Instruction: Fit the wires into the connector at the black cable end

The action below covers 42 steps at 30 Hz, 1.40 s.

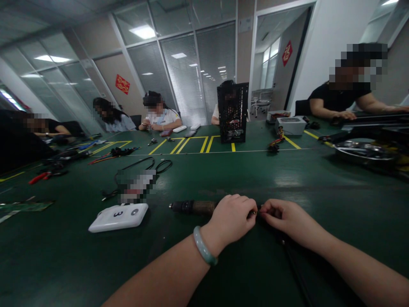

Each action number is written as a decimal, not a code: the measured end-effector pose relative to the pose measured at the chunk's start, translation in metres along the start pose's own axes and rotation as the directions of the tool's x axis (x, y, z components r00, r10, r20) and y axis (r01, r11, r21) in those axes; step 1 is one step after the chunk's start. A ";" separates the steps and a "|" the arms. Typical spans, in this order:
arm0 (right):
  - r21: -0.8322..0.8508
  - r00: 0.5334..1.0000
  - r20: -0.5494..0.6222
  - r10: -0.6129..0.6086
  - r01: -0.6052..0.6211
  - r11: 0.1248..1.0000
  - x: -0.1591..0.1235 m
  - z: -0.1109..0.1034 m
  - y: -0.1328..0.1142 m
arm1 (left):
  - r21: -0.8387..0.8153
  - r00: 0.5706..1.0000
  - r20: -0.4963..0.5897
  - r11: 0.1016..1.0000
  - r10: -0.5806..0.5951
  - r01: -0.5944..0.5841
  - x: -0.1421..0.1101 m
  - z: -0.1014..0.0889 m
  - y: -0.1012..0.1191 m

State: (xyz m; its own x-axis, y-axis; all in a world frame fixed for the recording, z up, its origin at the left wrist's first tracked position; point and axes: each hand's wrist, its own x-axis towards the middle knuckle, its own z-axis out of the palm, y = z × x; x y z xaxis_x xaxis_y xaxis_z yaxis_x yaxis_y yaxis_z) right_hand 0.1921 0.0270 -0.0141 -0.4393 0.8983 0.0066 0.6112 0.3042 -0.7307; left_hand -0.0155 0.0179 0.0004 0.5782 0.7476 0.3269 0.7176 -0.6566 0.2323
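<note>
Across green flat tabletop (204, 175), black-and-brown cylindrical tool (203, 207) is seen, partly hidden by bare left hand (234, 215). Left hand and bare right hand (286, 217) are pinched narrow, nearly meeting; contents can't be told. Wrists best kept steady.

The left forearm (162, 266) rises from the bottom edge and slants up to the right, bare; the right forearm (361, 262), bare too, comes in from the lower right. The left hand (233, 217) is back upward, its fingers bent over toward the thumb (a small dark hollow shows between them). The right hand (286, 217) faces it, fingers curled, thumb and forefinger drawn close at the tips. The fingertips of both hands nearly meet, a narrow gap between.
</note>
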 end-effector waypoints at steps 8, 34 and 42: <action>0.016 1.000 -0.026 -0.008 0.008 1.000 0.004 0.003 0.000 | 0.065 1.000 0.003 0.998 -0.027 0.027 0.002 0.004 0.000; 0.067 0.998 -0.060 -0.008 0.012 0.998 0.001 0.000 -0.005 | -0.010 0.998 -0.018 0.999 -0.052 0.052 0.002 0.003 0.002; 0.053 0.998 -0.066 -0.016 0.020 0.998 0.002 0.001 -0.004 | 0.005 0.999 -0.002 0.999 -0.039 0.039 0.003 0.007 -0.001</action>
State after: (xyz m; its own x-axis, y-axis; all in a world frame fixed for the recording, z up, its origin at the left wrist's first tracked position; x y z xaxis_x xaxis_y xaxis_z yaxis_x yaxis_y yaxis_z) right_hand 0.1888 0.0272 -0.0117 -0.4049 0.9122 0.0634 0.5665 0.3047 -0.7657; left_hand -0.0120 0.0211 -0.0051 0.5488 0.7725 0.3196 0.7416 -0.6263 0.2404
